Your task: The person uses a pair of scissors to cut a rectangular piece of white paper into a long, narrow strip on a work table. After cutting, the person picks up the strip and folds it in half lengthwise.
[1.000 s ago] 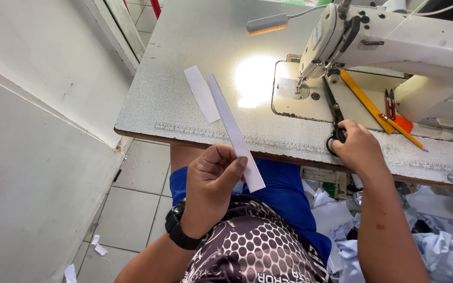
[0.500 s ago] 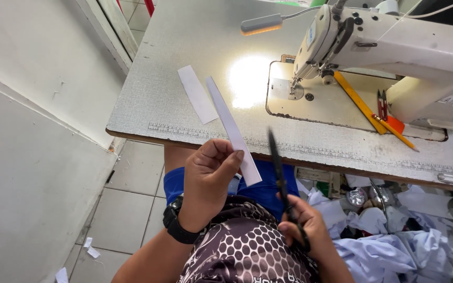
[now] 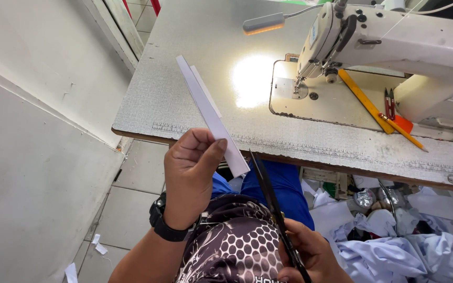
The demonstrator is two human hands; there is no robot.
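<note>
Strips of white fabric [image 3: 212,116], two of them, stand up in my left hand [image 3: 191,169].
My fingers pinch them tight, above the table [image 3: 184,99] edge. My right hand [image 3: 310,254] is wrapped around one pair of black scissors [image 3: 273,207], blades together, tip just beside the strips.

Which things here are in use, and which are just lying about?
In use: white strip in left hand; black scissors in right hand.
Lying about: sewing machine, yellow ruler, pencil, thread snips, fabric pile.
</note>
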